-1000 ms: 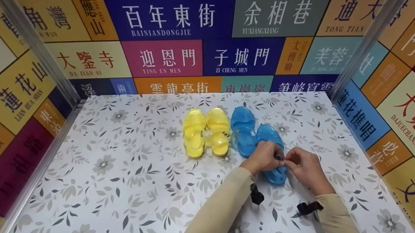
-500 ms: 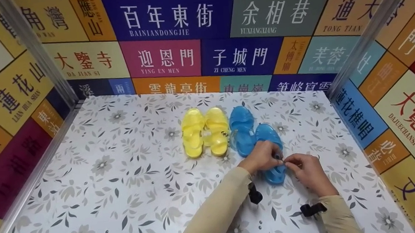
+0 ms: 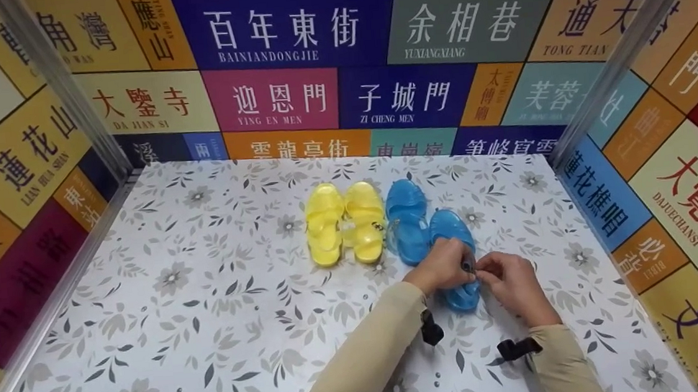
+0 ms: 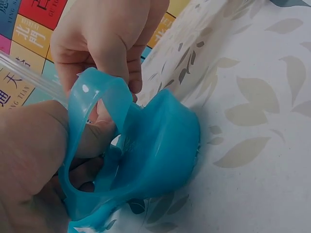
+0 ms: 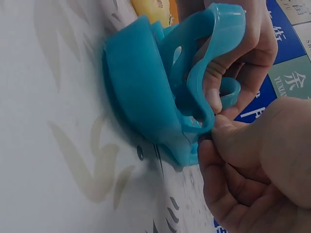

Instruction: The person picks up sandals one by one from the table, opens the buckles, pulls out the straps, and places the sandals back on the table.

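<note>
The right-hand blue sandal (image 3: 462, 299) lies flat, sole down, on the floral surface. My left hand (image 3: 448, 263) reaches over its middle and holds the ankle strap, whose curled end (image 5: 231, 92) shows by the left thumb in the right wrist view. From the right side, my right hand (image 3: 514, 279) pinches the strap's side between thumb and forefinger; the two hands' fingertips nearly meet there. In the left wrist view the strap (image 4: 95, 87) arches up over the heel. Any buckle is hidden by the fingers. The other blue sandal (image 3: 410, 219) sits just to the left.
Left of the blue pair stand two yellow sandals (image 3: 326, 223), side by side. White surface (image 3: 210, 331) with a grey leaf print extends all round. Panels (image 3: 286, 26) with coloured Chinese signs enclose the back and both sides.
Both hands stay at the same sandal, with only slight finger and wrist shifts. The right hand has dipped and come back a little. The sandals keep their places.
</note>
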Motion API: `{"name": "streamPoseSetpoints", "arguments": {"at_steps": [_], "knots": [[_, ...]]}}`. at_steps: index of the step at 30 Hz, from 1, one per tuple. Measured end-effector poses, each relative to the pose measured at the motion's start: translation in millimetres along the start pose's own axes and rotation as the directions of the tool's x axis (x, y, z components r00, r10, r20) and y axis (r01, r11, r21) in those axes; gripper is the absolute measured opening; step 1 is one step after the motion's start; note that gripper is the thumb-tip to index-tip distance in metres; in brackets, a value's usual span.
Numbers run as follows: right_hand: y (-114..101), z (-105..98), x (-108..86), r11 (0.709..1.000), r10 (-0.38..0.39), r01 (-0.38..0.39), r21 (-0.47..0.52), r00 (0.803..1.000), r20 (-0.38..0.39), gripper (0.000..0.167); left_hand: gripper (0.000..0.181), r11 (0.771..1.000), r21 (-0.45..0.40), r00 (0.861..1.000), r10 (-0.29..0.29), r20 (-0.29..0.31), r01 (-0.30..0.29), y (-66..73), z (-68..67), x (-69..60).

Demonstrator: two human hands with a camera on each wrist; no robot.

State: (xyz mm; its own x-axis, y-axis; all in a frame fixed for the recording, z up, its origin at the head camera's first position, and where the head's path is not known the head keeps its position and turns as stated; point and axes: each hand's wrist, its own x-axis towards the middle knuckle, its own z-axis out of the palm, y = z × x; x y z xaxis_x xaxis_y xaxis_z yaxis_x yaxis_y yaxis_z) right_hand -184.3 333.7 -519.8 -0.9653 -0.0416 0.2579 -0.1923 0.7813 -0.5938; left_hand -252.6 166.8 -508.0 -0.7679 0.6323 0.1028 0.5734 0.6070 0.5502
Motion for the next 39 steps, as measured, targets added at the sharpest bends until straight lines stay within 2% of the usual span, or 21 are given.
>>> {"name": "streamPoseSetpoints", "arguments": {"at_steps": [6,11,14,17,22,31,39], "knots": [[-3.8,3.2,-4.1,0.997,0.038,-0.033,0.070,0.996,-0.075,0.020,0.010,1.000,-0.018,0.999,-0.026,-0.025,0.025,1.8,-0.2,-1.4],[-0.8,5.8,-8.4,0.994,0.028,-0.016,0.105,0.993,-0.116,0.021,0.012,0.998,-0.043,0.999,-0.040,-0.029,0.038,2.2,1.4,-3.0],[1.7,6.4,-9.3,0.990,0.048,-0.035,0.135,0.994,-0.095,0.016,0.012,0.998,-0.055,1.000,-0.014,-0.028,0.013,-0.3,1.1,-4.1],[3.8,4.4,-10.0,0.984,0.085,-0.078,0.161,0.996,-0.037,0.009,0.011,0.996,-0.083,0.999,0.022,-0.028,-0.024,-3.1,0.2,-4.9],[7.8,1.0,-9.5,0.986,0.105,-0.108,0.130,0.994,0.036,0.010,0.011,0.991,-0.130,0.999,0.038,-0.017,-0.040,-4.5,-1.0,-5.9],[4.5,-3.7,-6.3,0.997,0.046,-0.050,0.053,0.996,0.080,0.008,0.012,0.992,-0.128,1.000,0.023,-0.004,-0.023,-2.5,-3.4,-5.3],[-1.8,-2.0,-4.8,0.997,0.015,-0.021,0.075,0.997,0.074,0.008,0.011,0.996,-0.091,1.000,-0.012,-0.012,0.010,0.4,-1.0,-5.3]]}}
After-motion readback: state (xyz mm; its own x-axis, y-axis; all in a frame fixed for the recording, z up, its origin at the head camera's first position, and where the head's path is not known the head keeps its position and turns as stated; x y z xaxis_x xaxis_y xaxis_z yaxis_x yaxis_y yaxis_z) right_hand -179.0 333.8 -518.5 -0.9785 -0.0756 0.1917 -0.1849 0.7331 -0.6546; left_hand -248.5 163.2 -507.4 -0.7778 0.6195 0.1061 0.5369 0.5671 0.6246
